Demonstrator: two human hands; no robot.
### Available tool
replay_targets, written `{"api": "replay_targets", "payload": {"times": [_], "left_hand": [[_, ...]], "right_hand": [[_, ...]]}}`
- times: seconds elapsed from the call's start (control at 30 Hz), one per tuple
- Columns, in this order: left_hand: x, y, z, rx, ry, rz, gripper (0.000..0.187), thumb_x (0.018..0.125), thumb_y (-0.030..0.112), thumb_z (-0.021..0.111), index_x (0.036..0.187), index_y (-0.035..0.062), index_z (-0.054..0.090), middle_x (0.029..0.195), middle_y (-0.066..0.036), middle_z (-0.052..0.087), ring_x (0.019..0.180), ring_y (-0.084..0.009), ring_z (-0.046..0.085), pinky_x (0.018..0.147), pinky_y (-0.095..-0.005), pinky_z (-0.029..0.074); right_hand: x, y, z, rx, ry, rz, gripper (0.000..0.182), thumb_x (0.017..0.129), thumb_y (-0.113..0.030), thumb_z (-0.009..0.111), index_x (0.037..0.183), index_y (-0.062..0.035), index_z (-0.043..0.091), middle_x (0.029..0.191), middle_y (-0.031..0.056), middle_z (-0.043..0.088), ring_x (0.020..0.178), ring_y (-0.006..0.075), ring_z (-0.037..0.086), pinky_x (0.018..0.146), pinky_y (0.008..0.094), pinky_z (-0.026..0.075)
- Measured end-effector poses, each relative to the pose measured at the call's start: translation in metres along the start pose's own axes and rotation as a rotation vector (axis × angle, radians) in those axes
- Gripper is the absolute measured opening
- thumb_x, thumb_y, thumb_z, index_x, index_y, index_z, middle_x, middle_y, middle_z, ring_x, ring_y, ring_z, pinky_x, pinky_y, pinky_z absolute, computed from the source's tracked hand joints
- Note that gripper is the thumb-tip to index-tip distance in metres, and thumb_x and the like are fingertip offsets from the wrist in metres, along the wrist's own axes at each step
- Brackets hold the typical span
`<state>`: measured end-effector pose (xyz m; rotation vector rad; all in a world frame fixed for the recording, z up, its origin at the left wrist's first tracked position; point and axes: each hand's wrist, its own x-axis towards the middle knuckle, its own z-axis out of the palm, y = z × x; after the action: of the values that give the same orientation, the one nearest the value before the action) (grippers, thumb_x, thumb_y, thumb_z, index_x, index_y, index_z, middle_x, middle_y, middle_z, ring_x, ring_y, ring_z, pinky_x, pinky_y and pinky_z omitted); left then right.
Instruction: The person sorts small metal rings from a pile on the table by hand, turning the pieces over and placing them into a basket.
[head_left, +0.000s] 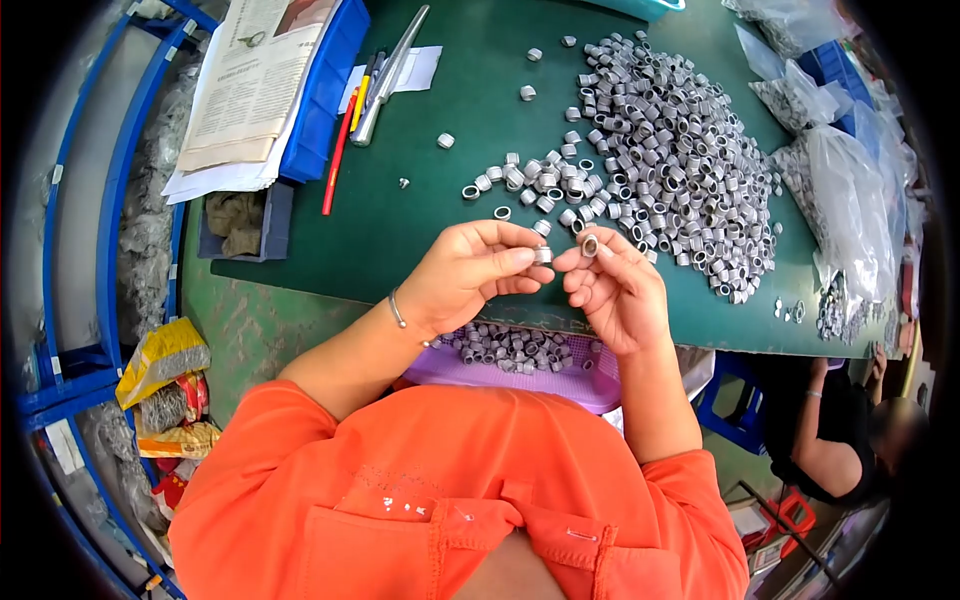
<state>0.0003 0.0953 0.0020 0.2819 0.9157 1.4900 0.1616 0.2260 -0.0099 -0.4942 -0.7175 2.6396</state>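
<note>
My left hand (478,268) pinches a small grey metal ring (543,255) between thumb and fingers, above the table's front edge. Close beside it, my right hand (622,285) grips another metal ring (590,245), its round opening turned toward me. Just beyond both hands, loose rings (545,178) lie scattered on the green table (420,210). They run into a large heap of the same rings (690,160) on the right. Below my hands, a purple basket (600,385) in front of my body holds many more rings (510,347).
A blue tray (325,100) with newspapers (250,90) stands at the back left, near pens (340,150) and a silver knife-like tool (385,90). Filled plastic bags (850,200) line the right side. Another person (835,440) sits at the right edge. A blue rack (115,200) is at left.
</note>
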Motion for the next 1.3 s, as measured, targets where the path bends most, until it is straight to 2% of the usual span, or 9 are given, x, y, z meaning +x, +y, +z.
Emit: {"api": "replay_targets", "payload": {"times": [0.27,0.47,0.53,0.6,0.63,0.73,0.93,1.13,1.3], "left_hand": [[-0.005,0.003,0.001,0.015,-0.046,-0.019,0.011,0.082,0.000,0.064,0.090,-0.0001,0.057,0.097,-0.013,0.062,0.080,-0.0167,0.065,0.067,-0.0258,0.055],[-0.011,-0.001,-0.003,0.256,0.008,0.065,0.019,0.078,-0.005,0.066,0.092,0.0002,0.055,0.089,-0.009,0.060,0.081,-0.0178,0.065,0.067,-0.0258,0.054],[-0.013,-0.004,-0.006,0.212,0.003,0.045,0.015,0.084,0.002,0.064,0.096,-0.0002,0.056,0.092,-0.009,0.062,0.082,-0.0162,0.065,0.068,-0.0236,0.053],[-0.014,-0.001,0.000,0.159,0.040,-0.005,0.013,0.086,0.005,0.062,0.097,-0.0002,0.056,0.091,-0.009,0.062,0.081,-0.0164,0.065,0.068,-0.0238,0.053],[-0.014,0.001,0.002,0.107,0.076,-0.049,0.012,0.088,0.007,0.060,0.097,-0.0001,0.057,0.090,-0.008,0.062,0.081,-0.0167,0.065,0.068,-0.0240,0.053],[-0.011,-0.004,-0.006,0.046,0.028,-0.056,0.013,0.091,0.011,0.055,0.100,0.0009,0.056,0.090,-0.008,0.060,0.081,-0.0161,0.064,0.070,-0.0253,0.052],[-0.009,-0.010,-0.012,-0.106,-0.004,-0.070,0.017,0.093,0.011,0.052,0.104,-0.0003,0.058,0.090,-0.007,0.061,0.077,-0.0126,0.060,0.067,-0.0238,0.051],[-0.008,-0.009,-0.009,-0.155,-0.052,-0.097,0.015,0.092,0.010,0.053,0.102,-0.0013,0.058,0.095,-0.010,0.062,0.081,-0.0156,0.063,0.070,-0.0245,0.053],[-0.011,-0.007,-0.005,-0.082,-0.048,-0.070,0.013,0.090,0.005,0.055,0.101,-0.0017,0.058,0.101,-0.014,0.063,0.086,-0.0179,0.065,0.073,-0.0258,0.055]], "right_hand": [[-0.008,-0.001,0.004,0.174,-0.063,0.105,0.019,0.096,-0.011,0.039,0.108,0.0030,0.046,0.096,0.0268,0.062,0.078,0.0290,0.066,0.066,0.0320,0.056],[-0.031,0.000,0.007,-0.834,-0.134,0.158,0.014,0.090,-0.011,0.056,0.101,-0.0020,0.055,0.075,0.0063,0.062,0.059,0.0094,0.057,0.048,0.0214,0.039],[-0.030,-0.003,0.010,-1.137,-0.169,0.158,0.014,0.085,-0.006,0.060,0.098,-0.0015,0.058,0.072,0.0069,0.060,0.059,0.0155,0.058,0.050,0.0280,0.042],[-0.021,0.003,0.008,-1.587,-0.023,-0.580,0.014,0.080,-0.004,0.063,0.093,-0.0019,0.059,0.073,0.0109,0.059,0.062,0.0252,0.058,0.056,0.0347,0.045],[-0.015,0.004,0.005,-1.667,0.141,-0.635,0.015,0.078,-0.005,0.065,0.091,-0.0029,0.059,0.076,0.0131,0.057,0.067,0.0326,0.056,0.061,0.0387,0.047],[-0.005,0.003,0.004,-1.911,0.364,-0.673,0.017,0.076,-0.011,0.070,0.087,-0.0036,0.060,0.080,0.0121,0.054,0.068,0.0313,0.056,0.060,0.0378,0.046],[-0.013,0.001,0.000,-1.764,0.232,-0.528,0.021,0.074,-0.012,0.072,0.089,-0.0021,0.062,0.085,0.0119,0.056,0.071,0.0297,0.058,0.061,0.0366,0.048],[-0.024,-0.006,0.001,-1.635,0.087,-0.465,0.023,0.072,0.009,0.066,0.093,0.0002,0.062,0.089,0.0114,0.057,0.075,0.0238,0.061,0.064,0.0311,0.050],[-0.027,0.006,0.004,-0.854,0.028,-0.295,0.021,0.078,0.011,0.062,0.097,0.0035,0.060,0.094,0.0060,0.057,0.082,0.0110,0.059,0.070,0.0222,0.050]]}}
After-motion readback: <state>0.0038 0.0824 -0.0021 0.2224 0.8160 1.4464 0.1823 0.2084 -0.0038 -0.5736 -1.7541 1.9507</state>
